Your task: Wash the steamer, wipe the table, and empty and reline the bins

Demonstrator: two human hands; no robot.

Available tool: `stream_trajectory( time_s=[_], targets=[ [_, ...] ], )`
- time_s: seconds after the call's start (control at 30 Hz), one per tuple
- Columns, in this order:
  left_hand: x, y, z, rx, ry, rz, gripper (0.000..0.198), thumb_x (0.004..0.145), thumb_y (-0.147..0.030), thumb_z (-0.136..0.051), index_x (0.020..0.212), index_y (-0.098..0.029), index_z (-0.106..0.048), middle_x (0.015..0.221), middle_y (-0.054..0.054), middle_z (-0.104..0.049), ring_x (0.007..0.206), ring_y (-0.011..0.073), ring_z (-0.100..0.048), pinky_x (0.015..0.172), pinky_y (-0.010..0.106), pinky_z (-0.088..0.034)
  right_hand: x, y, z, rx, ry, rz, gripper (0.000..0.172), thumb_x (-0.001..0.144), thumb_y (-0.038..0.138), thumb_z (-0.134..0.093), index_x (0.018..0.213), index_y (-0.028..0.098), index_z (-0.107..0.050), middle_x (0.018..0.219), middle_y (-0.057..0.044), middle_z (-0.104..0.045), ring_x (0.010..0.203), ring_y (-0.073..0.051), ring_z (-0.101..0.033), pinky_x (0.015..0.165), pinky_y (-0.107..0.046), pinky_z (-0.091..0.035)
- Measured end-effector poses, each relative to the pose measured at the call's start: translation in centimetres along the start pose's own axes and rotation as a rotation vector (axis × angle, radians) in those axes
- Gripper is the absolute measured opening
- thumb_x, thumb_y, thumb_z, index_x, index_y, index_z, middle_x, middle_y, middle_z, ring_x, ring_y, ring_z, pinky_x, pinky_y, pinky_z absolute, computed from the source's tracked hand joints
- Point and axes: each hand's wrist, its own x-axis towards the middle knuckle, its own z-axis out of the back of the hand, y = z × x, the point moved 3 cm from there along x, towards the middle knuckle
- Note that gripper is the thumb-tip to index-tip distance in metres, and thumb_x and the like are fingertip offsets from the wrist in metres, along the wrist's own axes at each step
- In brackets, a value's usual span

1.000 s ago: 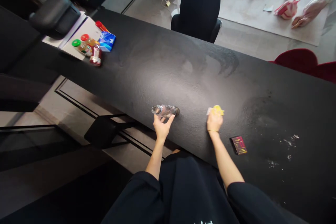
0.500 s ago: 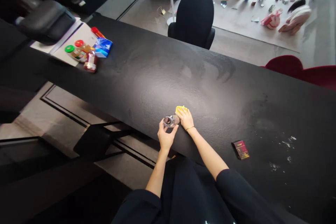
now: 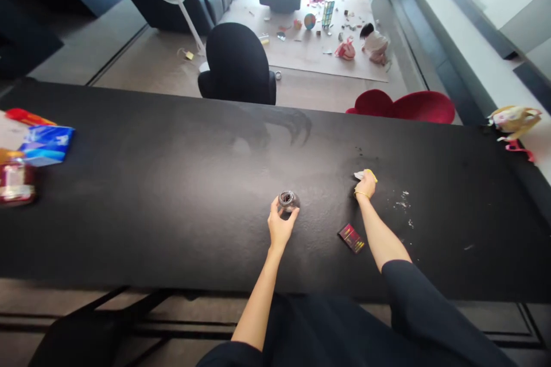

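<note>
My left hand (image 3: pixel 280 225) is wrapped round a small round glass jar (image 3: pixel 288 200) with an open top and something dark inside. The jar is over the middle of the black table (image 3: pixel 172 212); I cannot tell whether its base touches. Farther right, my right hand (image 3: pixel 366 184) grips a yellow cloth (image 3: pixel 371 174), whose pale part pokes out on the left of the fingers. Between the two arms a dark red and black box (image 3: pixel 351 238) lies flat. White smears and crumbs (image 3: pixel 403 202) mark the tabletop right of my right hand.
At the left end are a blue packet (image 3: pixel 48 144), a red packet (image 3: pixel 30 117) and a jar of red contents (image 3: pixel 16 182). A black chair (image 3: pixel 239 63) and red chairs (image 3: pixel 417 106) stand beyond the far edge. A person (image 3: pixel 375 45) crouches on the toy-strewn rug.
My right hand has moved away from the jar, to the right, with the yellow cloth. My left hand still holds the jar. The view has turned to the right.
</note>
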Motion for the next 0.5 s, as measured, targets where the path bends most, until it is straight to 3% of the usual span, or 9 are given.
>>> stream_trajectory(
  time_s=[0.07, 0.23, 0.3, 0.33, 0.4, 0.5],
  targets=[
    [-0.2, 0.0, -0.8, 0.008, -0.023, 0.017, 0.061, 0.069, -0.034, -0.078, 0.124, -0.024, -0.054, 0.121, 0.009, -0.064, 0.109, 0.0236, -0.065, 0.097, 0.044, -0.054, -0.6, 3.1, -1.8, 0.066, 0.084, 0.094, 0.047, 0.087, 0.015, -0.028, 0.114, 0.006, -0.065, 0.12, -0.018, -0.064, 0.118, -0.022, -0.055, 0.104, -0.044, -0.038],
    [-1.8, 1.1, -0.4, 0.06, -0.167, 0.142, 0.065, 0.067, -0.038, -0.079, 0.126, -0.025, -0.052, 0.122, 0.011, -0.064, 0.105, 0.0267, -0.067, 0.098, 0.046, -0.053, -7.0, 16.9, -11.0, 0.203, 0.668, 0.661, 0.037, 0.09, 0.015, -0.043, 0.118, 0.023, -0.066, 0.13, -0.002, -0.062, 0.127, -0.016, -0.05, 0.112, -0.034, -0.03],
    [-2.3, 1.4, -0.2, 0.081, -0.2, 0.194, 0.069, 0.067, -0.039, -0.079, 0.128, -0.023, -0.051, 0.125, 0.013, -0.062, 0.107, 0.028, -0.067, 0.098, 0.046, -0.052, -7.5, 18.8, -12.6, 0.162, 0.741, 0.703, 0.038, 0.09, 0.016, -0.047, 0.123, 0.028, -0.063, 0.136, 0.003, -0.058, 0.134, -0.017, -0.043, 0.115, -0.038, -0.025],
    [-2.3, 1.4, -0.3, 0.088, -0.206, 0.207, 0.07, 0.067, -0.039, -0.079, 0.128, -0.022, -0.051, 0.126, 0.014, -0.061, 0.108, 0.0284, -0.066, 0.099, 0.047, -0.051, -6.9, 18.5, -12.7, 0.132, 0.735, 0.672, 0.039, 0.09, 0.016, -0.047, 0.124, 0.029, -0.062, 0.139, 0.003, -0.055, 0.136, -0.019, -0.041, 0.116, -0.04, -0.024],
    [-2.2, 1.2, -0.9, 0.093, -0.205, 0.213, 0.072, 0.066, -0.039, -0.08, 0.129, -0.02, -0.051, 0.126, 0.014, -0.062, 0.109, 0.0284, -0.065, 0.1, 0.046, -0.051, -4.0, 15.4, -11.8, 0.075, 0.665, 0.549, 0.04, 0.091, 0.016, -0.045, 0.127, 0.027, -0.061, 0.142, 0.001, -0.053, 0.138, -0.022, -0.037, 0.115, -0.044, -0.024],
    [-1.5, 0.5, -2.6, 0.09, -0.177, 0.199, 0.073, 0.064, -0.038, -0.081, 0.128, -0.017, -0.052, 0.124, 0.014, -0.063, 0.11, 0.0277, -0.065, 0.1, 0.045, -0.05, 1.9, 6.3, -8.1, 0.025, 0.5, 0.334, 0.042, 0.091, 0.015, -0.041, 0.127, 0.02, -0.061, 0.14, -0.007, -0.054, 0.137, -0.027, -0.038, 0.113, -0.049, -0.026]
  ],
)
